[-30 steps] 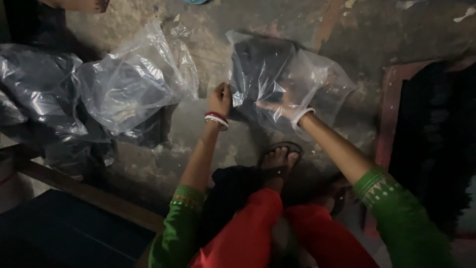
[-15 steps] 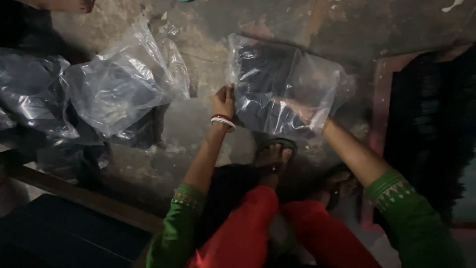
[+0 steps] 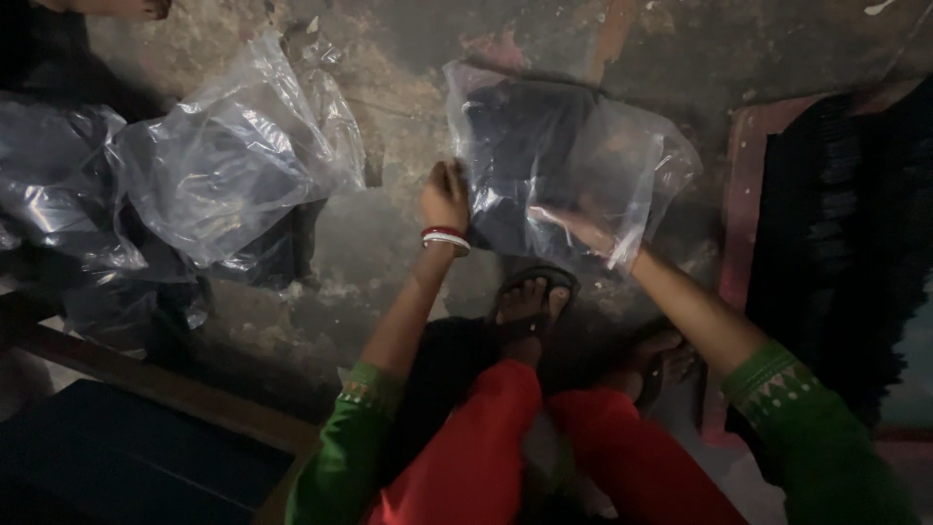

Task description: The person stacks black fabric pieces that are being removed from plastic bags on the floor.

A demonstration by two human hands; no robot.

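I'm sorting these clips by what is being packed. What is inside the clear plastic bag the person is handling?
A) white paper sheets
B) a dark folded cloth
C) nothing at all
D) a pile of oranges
B: the clear plastic bag held by the left hand and right hand shows a dark folded cloth through its film.

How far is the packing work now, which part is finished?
Done: several filled clear bags lie in a pile on the floor at left. In hand: left hand holds the edge of a bag with dark cloth; right hand is inside it. Its mouth is open.
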